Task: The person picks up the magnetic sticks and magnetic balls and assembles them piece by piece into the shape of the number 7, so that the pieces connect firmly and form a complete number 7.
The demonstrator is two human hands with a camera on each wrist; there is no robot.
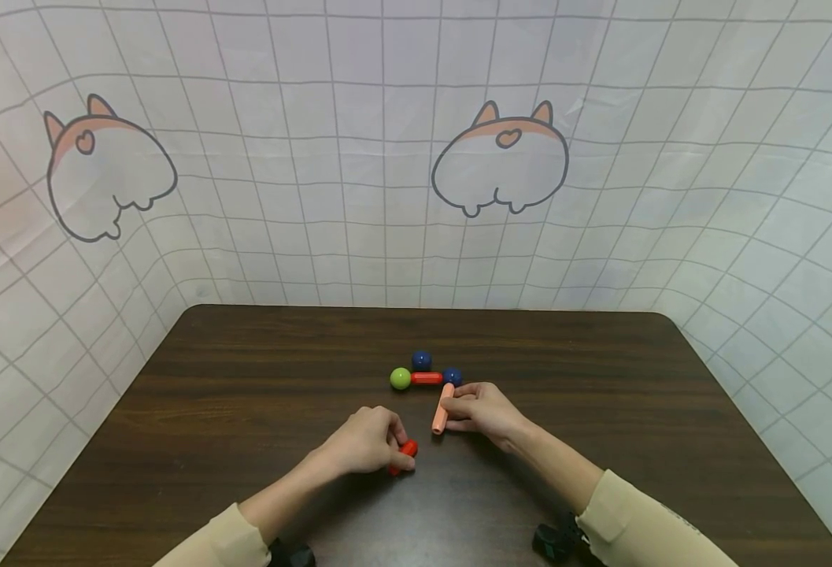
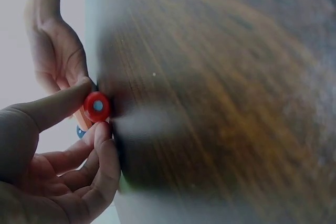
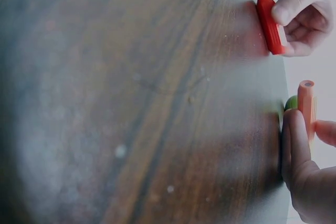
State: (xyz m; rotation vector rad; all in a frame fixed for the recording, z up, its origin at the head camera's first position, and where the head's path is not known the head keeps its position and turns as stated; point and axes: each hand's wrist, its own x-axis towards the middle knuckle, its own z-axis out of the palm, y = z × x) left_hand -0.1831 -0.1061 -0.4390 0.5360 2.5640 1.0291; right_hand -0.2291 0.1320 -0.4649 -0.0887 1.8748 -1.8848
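My left hand (image 1: 367,441) pinches a short red rod (image 1: 408,448) between thumb and fingertips, low over the table. In the left wrist view the rod's round end (image 2: 97,106) faces the camera, with a pale metallic spot at its centre. To the right, my right hand (image 1: 486,411) holds a peach-coloured rod (image 1: 441,409) between thumb and fingers. The far end of that rod reaches a dark blue ball (image 1: 452,376). A second red rod (image 1: 427,378) lies between this ball and a lime green ball (image 1: 400,379). Just behind sits another blue ball (image 1: 421,361).
The dark wood-grain table (image 1: 260,378) has rounded far corners. White grid-patterned cloth (image 1: 359,181) with cartoon animal drawings hangs behind it and at both sides. Black devices (image 1: 552,542) sit by the sleeve cuffs.
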